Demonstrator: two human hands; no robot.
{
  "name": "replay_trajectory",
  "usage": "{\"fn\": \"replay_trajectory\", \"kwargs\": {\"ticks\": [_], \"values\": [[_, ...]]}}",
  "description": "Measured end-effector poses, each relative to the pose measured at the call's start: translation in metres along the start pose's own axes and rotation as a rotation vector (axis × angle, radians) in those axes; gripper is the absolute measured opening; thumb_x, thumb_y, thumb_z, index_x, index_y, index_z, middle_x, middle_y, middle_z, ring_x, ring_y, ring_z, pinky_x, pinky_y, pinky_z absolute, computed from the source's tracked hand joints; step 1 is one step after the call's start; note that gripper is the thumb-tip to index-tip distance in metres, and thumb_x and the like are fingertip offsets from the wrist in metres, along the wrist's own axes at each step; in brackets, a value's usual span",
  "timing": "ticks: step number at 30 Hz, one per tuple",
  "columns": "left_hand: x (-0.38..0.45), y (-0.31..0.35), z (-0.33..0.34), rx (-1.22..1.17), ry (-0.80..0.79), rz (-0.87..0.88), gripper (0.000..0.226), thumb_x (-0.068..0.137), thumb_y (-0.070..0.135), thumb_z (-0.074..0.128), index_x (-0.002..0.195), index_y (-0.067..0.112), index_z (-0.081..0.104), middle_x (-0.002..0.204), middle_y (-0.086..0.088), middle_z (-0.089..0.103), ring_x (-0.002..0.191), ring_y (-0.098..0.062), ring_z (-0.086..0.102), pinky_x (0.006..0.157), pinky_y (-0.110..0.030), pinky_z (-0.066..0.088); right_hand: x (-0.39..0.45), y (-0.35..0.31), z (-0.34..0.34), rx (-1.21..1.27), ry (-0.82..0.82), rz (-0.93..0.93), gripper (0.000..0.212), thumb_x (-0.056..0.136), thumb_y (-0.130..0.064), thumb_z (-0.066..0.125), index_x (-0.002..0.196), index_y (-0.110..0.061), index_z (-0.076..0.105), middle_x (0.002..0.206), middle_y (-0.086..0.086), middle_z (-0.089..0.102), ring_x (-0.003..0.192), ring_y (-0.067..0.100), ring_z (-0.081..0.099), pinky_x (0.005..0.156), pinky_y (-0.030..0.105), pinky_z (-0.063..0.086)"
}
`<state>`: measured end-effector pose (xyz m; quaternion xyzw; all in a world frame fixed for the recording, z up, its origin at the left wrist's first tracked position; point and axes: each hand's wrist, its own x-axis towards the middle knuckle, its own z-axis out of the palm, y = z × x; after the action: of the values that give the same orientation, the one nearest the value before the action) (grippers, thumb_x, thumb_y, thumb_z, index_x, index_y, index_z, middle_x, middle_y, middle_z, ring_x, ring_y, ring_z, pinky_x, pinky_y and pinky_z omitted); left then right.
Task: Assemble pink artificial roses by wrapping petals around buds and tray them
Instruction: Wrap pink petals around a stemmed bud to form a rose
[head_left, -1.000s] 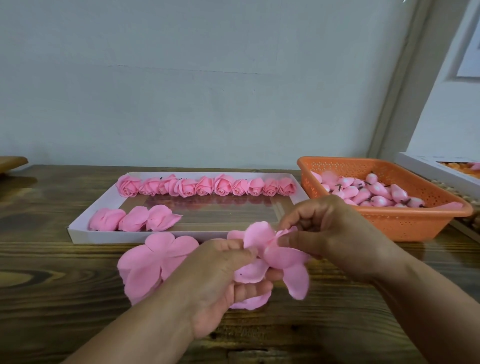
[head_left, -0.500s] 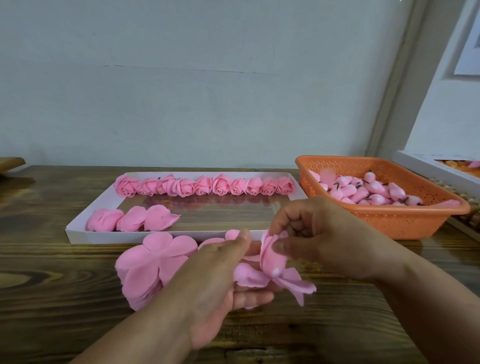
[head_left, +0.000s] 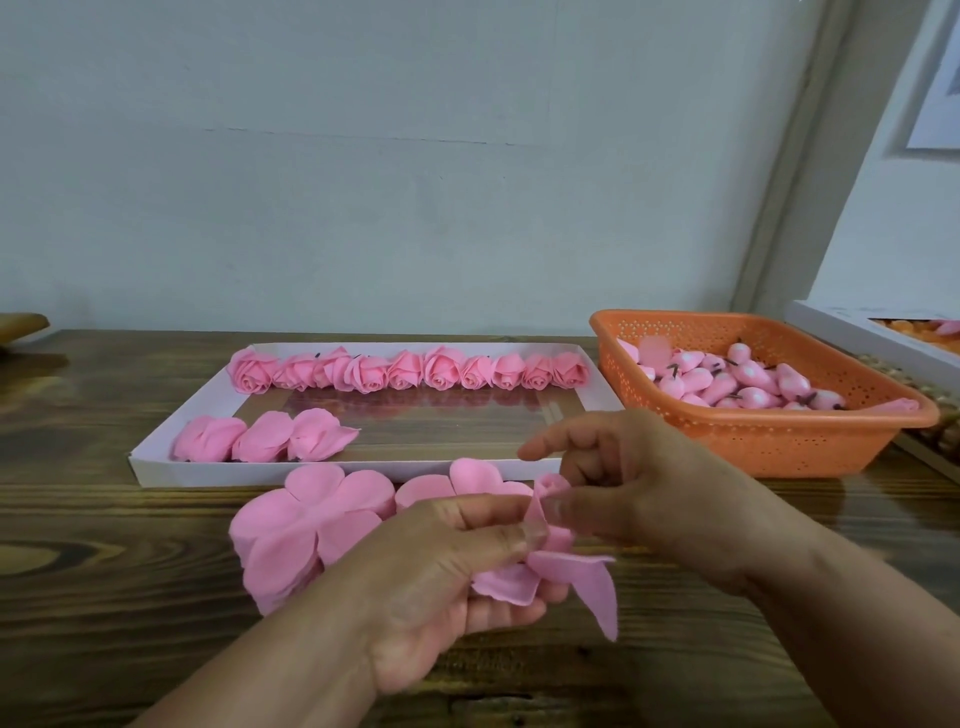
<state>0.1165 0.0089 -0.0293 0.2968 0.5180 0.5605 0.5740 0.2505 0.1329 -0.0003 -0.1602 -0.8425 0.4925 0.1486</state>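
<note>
Between my two hands is a half-wrapped pink rose (head_left: 550, 561): a bud with one petal folded up against it and loose petals hanging below. My left hand (head_left: 447, 577) grips it from the left and underneath. My right hand (head_left: 623, 483) pinches the upright petal against the bud from the right. A stack of flat pink petal sheets (head_left: 306, 530) lies on the table just left of my hands. Behind them, a white tray (head_left: 156, 462) holds a back row of several finished roses (head_left: 405, 370) and three more at its front left (head_left: 260, 436).
An orange plastic basket (head_left: 779, 447) with several pink buds stands at the right on the wooden table (head_left: 104, 597). A white box (head_left: 872, 332) is at the far right edge. A wall rises right behind the table.
The spread petals have been folded inward: one petal now stands pressed against the bud and others hang lower. My right hand has shifted slightly down and closer to my left hand.
</note>
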Motion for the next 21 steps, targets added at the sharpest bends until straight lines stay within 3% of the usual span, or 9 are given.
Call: {"fn": "replay_trajectory", "kwargs": {"ticks": [3,5,10,14,18,21], "values": [[0.000,0.002,-0.002,-0.003,-0.029,-0.014,0.017,0.074,0.015,0.073,0.088,0.007,0.077,0.074,-0.013,0.072,0.068,-0.021,0.068,0.064,-0.027,0.057,0.000,0.006,-0.015,0.291,-0.086,0.058,0.042,0.066,0.000,0.065,0.106,-0.010,0.064,0.068,0.012,0.059,0.050,0.015,0.048,0.045,0.021,0.038],[-0.002,0.004,-0.002,-0.020,-0.049,-0.023,0.020,0.067,0.015,0.075,0.086,0.008,0.078,0.078,-0.015,0.072,0.067,-0.022,0.068,0.061,-0.028,0.057,0.000,0.014,-0.024,0.332,-0.115,0.059,0.045,0.065,0.004,0.063,0.108,-0.007,0.064,0.076,0.014,0.062,0.057,0.016,0.051,0.047,0.023,0.038],[-0.006,0.010,-0.002,-0.106,-0.205,-0.130,0.017,0.077,0.002,0.076,0.093,0.003,0.074,0.085,-0.014,0.068,0.059,-0.020,0.065,0.054,-0.026,0.054,-0.001,0.019,-0.015,0.326,-0.341,-0.088,0.027,0.079,0.007,0.061,0.102,-0.003,0.067,0.085,0.006,0.066,0.069,0.013,0.057,0.056,0.022,0.045],[-0.007,0.011,-0.004,-0.035,-0.213,-0.148,0.016,0.063,0.006,0.079,0.078,0.009,0.077,0.076,-0.012,0.069,0.059,-0.019,0.066,0.066,-0.031,0.056,-0.003,0.016,-0.011,0.363,-0.252,-0.157,0.020,0.073,0.009,0.064,0.088,-0.001,0.071,0.087,0.012,0.063,0.070,0.020,0.056,0.056,0.025,0.047],[-0.009,0.012,-0.005,-0.021,-0.209,-0.149,0.016,0.059,0.011,0.080,0.074,0.007,0.078,0.073,-0.018,0.070,0.060,-0.024,0.068,0.054,-0.027,0.054,-0.005,0.010,-0.007,0.400,-0.196,-0.181,0.019,0.070,0.009,0.064,0.084,-0.002,0.073,0.086,0.024,0.060,0.063,0.018,0.056,0.051,0.022,0.046],[-0.009,0.010,-0.004,0.050,-0.240,-0.145,0.017,0.056,0.015,0.080,0.073,0.012,0.078,0.074,-0.014,0.071,0.061,-0.021,0.068,0.054,-0.025,0.053,-0.006,0.007,-0.005,0.330,-0.176,-0.163,0.018,0.071,0.002,0.068,0.087,-0.004,0.073,0.081,0.024,0.061,0.061,0.023,0.053,0.051,0.022,0.047]]}}
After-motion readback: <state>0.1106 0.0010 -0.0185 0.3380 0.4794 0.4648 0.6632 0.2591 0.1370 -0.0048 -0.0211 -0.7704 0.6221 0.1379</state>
